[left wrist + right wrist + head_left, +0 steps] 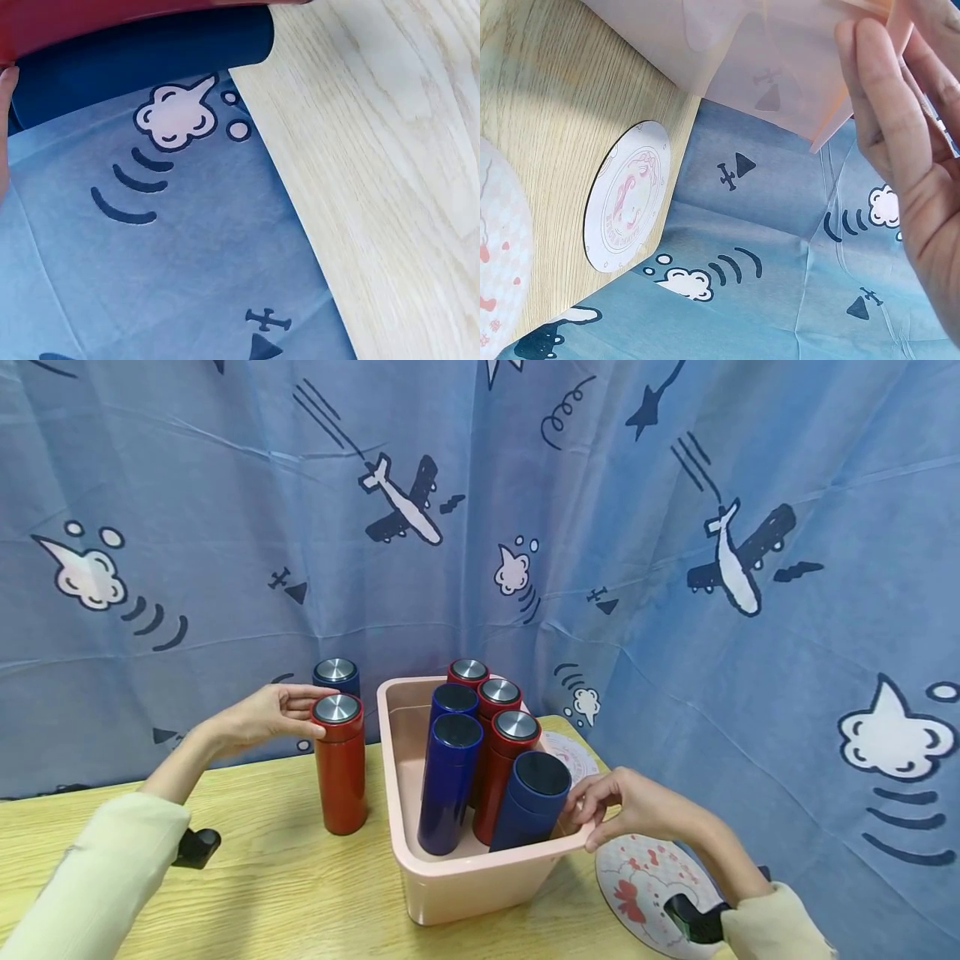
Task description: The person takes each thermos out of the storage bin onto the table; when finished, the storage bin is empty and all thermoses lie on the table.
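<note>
My left hand (262, 718) grips a red thermos bottle (342, 781) by its silver-topped lid end, thumb in front and fingers behind. The bottle stands upright left of a pink plastic bin (465, 889). Just behind it is a blue thermos (337, 673), mostly hidden in the head view; its dark blue side (142, 64) shows below the red one in the left wrist view. Fingers and thumb of my right hand (637, 806) pinch the bin's right rim near the front corner. Inside the bin stand three red bottles (504, 777) and three blue bottles (450, 793), one tilted.
A wooden table (300, 893) carries everything. Two round printed mats, a large one (637, 893) and a smaller one (630, 196), lie to the bin's right. A blue curtain (225, 485) with airplane prints hangs close behind and along the right side.
</note>
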Demonstrator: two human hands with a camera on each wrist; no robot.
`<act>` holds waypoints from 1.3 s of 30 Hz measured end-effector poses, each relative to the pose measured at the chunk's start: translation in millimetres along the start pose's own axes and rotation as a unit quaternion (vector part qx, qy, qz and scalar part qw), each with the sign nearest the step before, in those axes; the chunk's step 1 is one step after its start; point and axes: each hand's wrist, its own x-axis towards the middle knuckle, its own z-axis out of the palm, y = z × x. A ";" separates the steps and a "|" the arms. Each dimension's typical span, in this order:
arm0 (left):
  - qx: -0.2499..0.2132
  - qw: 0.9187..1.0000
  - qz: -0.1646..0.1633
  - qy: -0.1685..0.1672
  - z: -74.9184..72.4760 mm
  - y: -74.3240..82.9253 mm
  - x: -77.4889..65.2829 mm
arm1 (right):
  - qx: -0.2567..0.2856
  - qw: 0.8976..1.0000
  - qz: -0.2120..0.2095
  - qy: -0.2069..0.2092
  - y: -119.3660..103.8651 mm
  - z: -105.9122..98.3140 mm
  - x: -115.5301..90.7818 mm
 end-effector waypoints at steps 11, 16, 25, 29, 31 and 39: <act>-0.035 0.999 0.013 0.011 -5.0 -4.2 -8.2 | -0.002 1.000 0.002 -0.001 0.3 0.1 2.4; -0.065 0.996 0.045 0.031 -12.2 -9.7 -17.5 | -0.005 1.000 -0.004 -0.001 0.4 -0.2 2.6; -0.087 0.990 0.082 0.068 -17.7 -3.2 -35.7 | -0.007 1.000 -0.009 0.000 -0.3 0.6 1.1; -0.110 0.987 0.107 0.057 -14.9 5.4 -42.4 | -0.007 1.000 -0.005 0.001 -0.2 0.5 0.5; -0.115 0.985 0.114 0.055 -12.2 10.4 -45.7 | -0.009 1.000 -0.003 0.002 -0.4 0.2 0.2; -0.082 0.986 0.114 0.092 4.9 26.8 -57.8 | -0.007 1.000 -0.002 0.003 -0.8 0.1 -0.2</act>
